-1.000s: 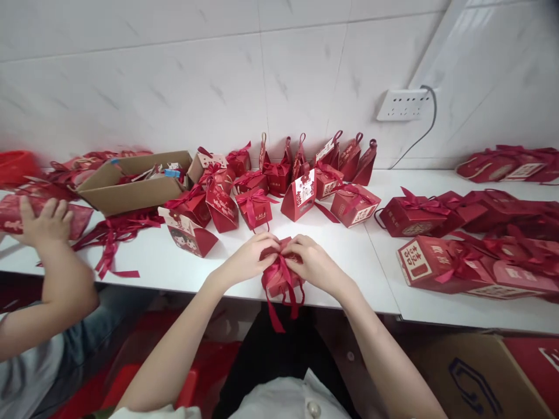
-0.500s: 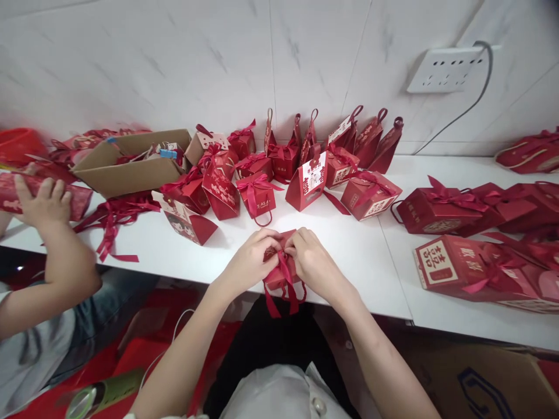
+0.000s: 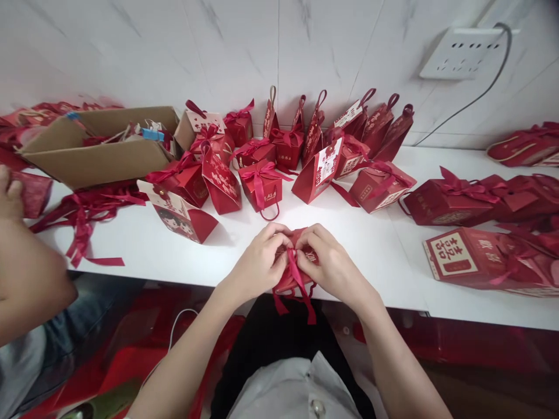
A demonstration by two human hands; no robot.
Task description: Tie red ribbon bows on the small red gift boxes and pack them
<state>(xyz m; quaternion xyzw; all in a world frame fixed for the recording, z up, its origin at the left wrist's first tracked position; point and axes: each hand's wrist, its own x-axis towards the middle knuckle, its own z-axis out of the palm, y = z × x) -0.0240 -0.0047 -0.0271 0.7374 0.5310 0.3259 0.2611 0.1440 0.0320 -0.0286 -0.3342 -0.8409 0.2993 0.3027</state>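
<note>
A small red gift box (image 3: 286, 281) stands at the table's front edge, between my two hands. Across its top runs a dark red ribbon (image 3: 296, 269), with two tails hanging over the front. My left hand (image 3: 266, 259) pinches the ribbon at the knot from the left. From the right, my right hand (image 3: 325, 259) pinches it with thumb and forefinger. The fingers of both hands almost meet over the box, so the knot is partly hidden. Just behind stands another red box with a bow (image 3: 262, 186).
Many red gift boxes line the wall, with larger hexagonal boxes (image 3: 454, 201) on the right. A cardboard box (image 3: 96, 166) and loose ribbons (image 3: 82, 227) lie left, near another person's hand (image 3: 9, 195). A socket strip (image 3: 463, 55) with a cable is on the wall.
My hands have drawn closer together at the knot, and the right fingers have curled in more. The view has shifted; the other person's arm now shows farther left.
</note>
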